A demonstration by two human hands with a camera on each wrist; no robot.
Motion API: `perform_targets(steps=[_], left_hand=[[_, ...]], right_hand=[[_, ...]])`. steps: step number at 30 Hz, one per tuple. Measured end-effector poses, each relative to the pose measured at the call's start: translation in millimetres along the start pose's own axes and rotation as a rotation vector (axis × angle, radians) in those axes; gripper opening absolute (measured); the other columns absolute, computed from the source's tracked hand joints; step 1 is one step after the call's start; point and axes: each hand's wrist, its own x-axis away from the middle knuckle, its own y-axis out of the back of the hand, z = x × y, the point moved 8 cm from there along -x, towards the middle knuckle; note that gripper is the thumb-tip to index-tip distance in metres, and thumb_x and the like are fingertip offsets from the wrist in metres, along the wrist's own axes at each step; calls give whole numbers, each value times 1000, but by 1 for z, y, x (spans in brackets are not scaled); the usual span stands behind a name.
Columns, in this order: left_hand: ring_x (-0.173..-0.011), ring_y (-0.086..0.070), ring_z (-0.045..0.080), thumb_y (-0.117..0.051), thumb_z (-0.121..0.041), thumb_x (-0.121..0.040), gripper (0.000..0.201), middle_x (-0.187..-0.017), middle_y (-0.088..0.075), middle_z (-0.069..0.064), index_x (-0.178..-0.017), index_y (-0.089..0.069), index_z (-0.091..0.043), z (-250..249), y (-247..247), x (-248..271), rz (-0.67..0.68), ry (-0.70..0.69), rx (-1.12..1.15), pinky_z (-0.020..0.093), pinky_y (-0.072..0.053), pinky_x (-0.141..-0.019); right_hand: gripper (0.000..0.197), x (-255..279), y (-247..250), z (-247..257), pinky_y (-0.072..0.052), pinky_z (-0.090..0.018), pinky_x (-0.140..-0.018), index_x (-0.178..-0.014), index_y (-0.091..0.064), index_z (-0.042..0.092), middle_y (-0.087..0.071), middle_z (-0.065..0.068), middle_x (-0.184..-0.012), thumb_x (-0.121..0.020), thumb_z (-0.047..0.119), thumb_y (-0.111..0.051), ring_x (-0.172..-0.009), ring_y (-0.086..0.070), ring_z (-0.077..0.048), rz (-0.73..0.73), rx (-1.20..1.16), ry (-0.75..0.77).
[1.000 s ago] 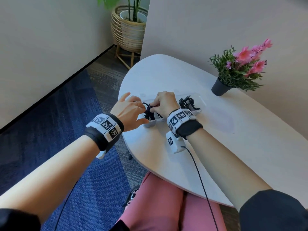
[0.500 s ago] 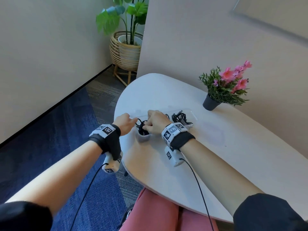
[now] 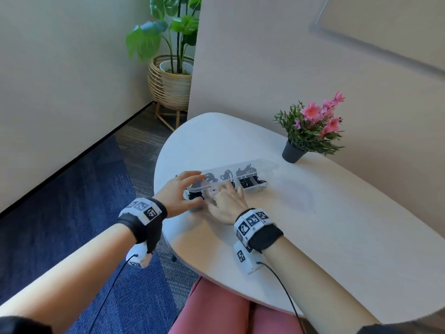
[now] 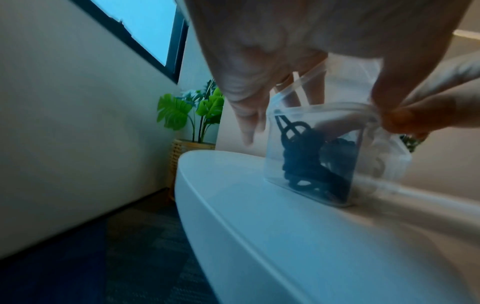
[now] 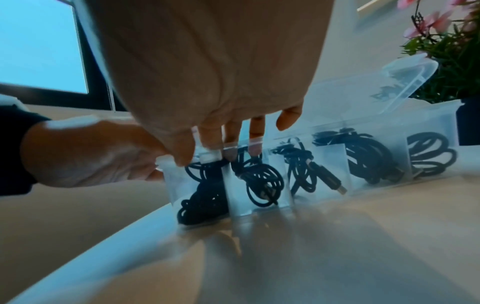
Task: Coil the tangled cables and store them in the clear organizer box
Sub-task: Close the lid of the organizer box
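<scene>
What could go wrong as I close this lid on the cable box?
In the end compartment the black coiled cable loops up to the rim; the half-shut clear hinged lid could pinch it. The clear plastic organizer box sits close to the white table's rounded edge; a hard press might slide it off.

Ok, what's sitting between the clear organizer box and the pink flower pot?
Nothing: only a bare strip of white table separates the organizer box from the flower pot, seen in the head view.
</scene>
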Motion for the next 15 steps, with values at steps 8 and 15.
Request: perform_targets(steps=[8,15], left_hand=[[-142,-19,15,-57,-60,-79,66,-146,-39,-13,-137,-43,-31,-13,4,-4,107,-47,-460,39,-25,-112],[-120,-49,20,-63,-56,-74,72,-141,-45,-2,-130,-48,-12,-42,-9,-13,191,-81,-646,33,-45,-94]], right_hand=[[14,47,52,-48,-58,-37,-73,-92,-73,7,-74,-4,-88,-80,13,-69,-78,-67,-11,-701,-443,182],[95,16,27,-131,-3,-51,-116,-150,-9,28,4,10,-158,-73,50,-61,-146,2,-14,-37,115,-138]])
